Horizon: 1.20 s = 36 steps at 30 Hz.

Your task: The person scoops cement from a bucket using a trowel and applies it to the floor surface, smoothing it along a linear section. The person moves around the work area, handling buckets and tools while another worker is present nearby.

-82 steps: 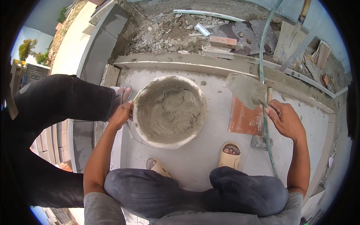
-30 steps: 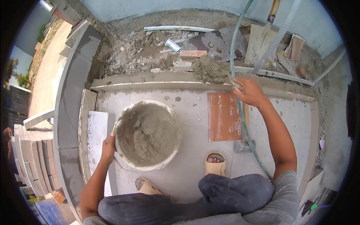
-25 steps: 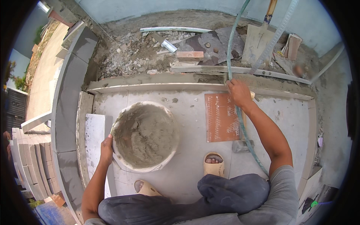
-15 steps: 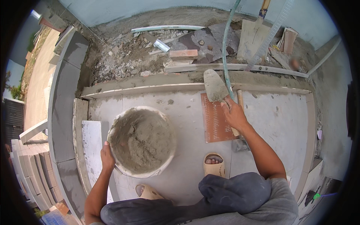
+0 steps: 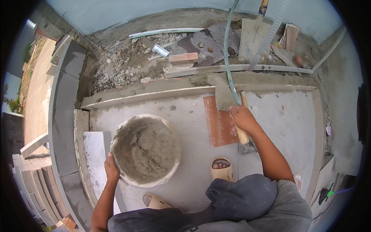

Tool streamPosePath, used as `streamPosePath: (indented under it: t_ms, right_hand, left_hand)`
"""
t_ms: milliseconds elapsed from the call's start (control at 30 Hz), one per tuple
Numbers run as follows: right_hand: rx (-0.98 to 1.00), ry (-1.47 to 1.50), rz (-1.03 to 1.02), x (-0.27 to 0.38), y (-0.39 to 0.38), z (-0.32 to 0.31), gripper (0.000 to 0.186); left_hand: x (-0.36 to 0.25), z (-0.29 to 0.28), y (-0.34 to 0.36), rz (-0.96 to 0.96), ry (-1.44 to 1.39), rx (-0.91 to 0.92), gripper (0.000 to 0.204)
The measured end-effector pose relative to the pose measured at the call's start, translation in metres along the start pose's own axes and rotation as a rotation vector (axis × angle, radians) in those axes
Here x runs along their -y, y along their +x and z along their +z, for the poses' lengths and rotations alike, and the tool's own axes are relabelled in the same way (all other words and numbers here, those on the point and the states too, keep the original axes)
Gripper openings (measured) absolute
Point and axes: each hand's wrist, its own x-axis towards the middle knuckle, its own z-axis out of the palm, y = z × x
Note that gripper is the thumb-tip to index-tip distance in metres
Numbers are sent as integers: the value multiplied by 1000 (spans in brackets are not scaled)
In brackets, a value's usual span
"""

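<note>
My left hand [image 5: 111, 168] grips the left rim of a round bucket [image 5: 177, 154], whose pale rim is smeared with mortar. Grey wet mortar [image 5: 148, 149] fills much of the bucket. My right hand [image 5: 243, 119] is closed round the wooden handle of a trowel [image 5: 224, 96]. Its mortar-coated blade points away from me, over the far edge of the floor and the mortar strip [image 5: 185, 82]. Beneath that hand lies a reddish-brown tile or board [image 5: 216, 127] with pale marks. A wooden-handled tool [image 5: 244, 99] with a dark head lies partly hidden under my right forearm.
A raised edging strip [image 5: 154, 94] runs along the far side of the tiled floor. Beyond it are rubble [image 5: 112, 73], a brick [image 5: 183, 58], a shovel [image 5: 255, 36] and a hanging green hose [image 5: 227, 46]. A pale slab [image 5: 94, 154] stands left of the bucket.
The trowel blade has tilted and turned, and its handle end now shows below my right hand. My left hand stays on the bucket rim. The whole view has shifted slightly.
</note>
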Motion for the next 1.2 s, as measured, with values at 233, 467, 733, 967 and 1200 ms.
streamPosePath:
  t_ms: [233, 467, 733, 967, 1200]
  right_hand:
    - [-19, 416, -12, 2, 38, 15, 36]
    - [204, 87, -48, 42, 37, 39, 37]
    - [256, -321, -103, 55, -8, 24, 42]
    - [225, -723, -514, 75, -101, -17, 40]
    - [201, -1326, -924, 63, -67, 73, 30]
  left_hand:
    - [-17, 8, -1, 24, -33, 11, 73]
    - [0, 1, 3, 5, -16, 35, 74]
    - [-5, -10, 0, -41, -85, 75, 69]
    - [-84, 5, -5, -75, -242, 285, 63]
    - [-192, 29, -43, -30, -103, 443, 62]
